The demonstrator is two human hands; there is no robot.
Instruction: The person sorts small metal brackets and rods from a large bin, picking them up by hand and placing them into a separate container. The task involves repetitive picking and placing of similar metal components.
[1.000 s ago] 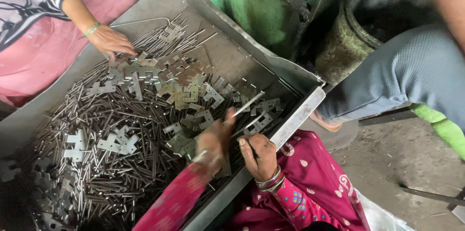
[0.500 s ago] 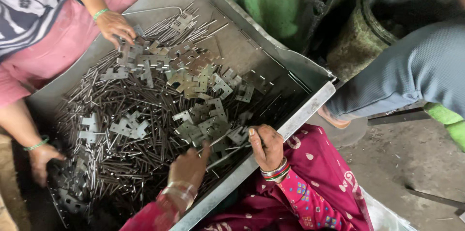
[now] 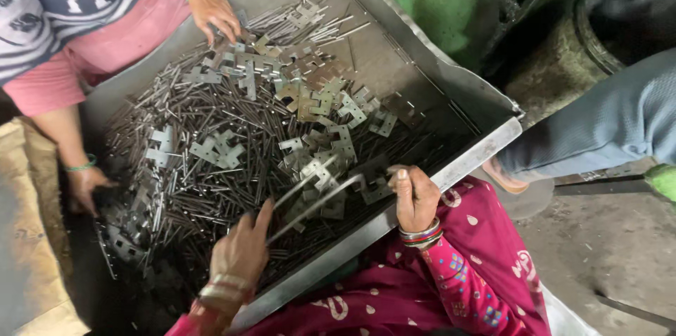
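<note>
Bent metal rod (image 3: pixel 317 202) lay on the heap in the tray (image 3: pixel 451 82), long axis slanting from left hand (image 3: pixel 243 251) up toward right hand (image 3: pixel 415 198). Left fingers pinched its lower end; right hand was closed on a flat bracket (image 3: pixel 377 191). No packages, labels or signs seen

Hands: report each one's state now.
Left hand: closed on a thin bent grey metal rod.
Right hand: closed; contents cannot be told.

Magenta patterned sleeves and lap, red and gold bangles on right hand (image 3: pixel 415 198), pale bangles on left hand (image 3: pixel 239 255)
</note>
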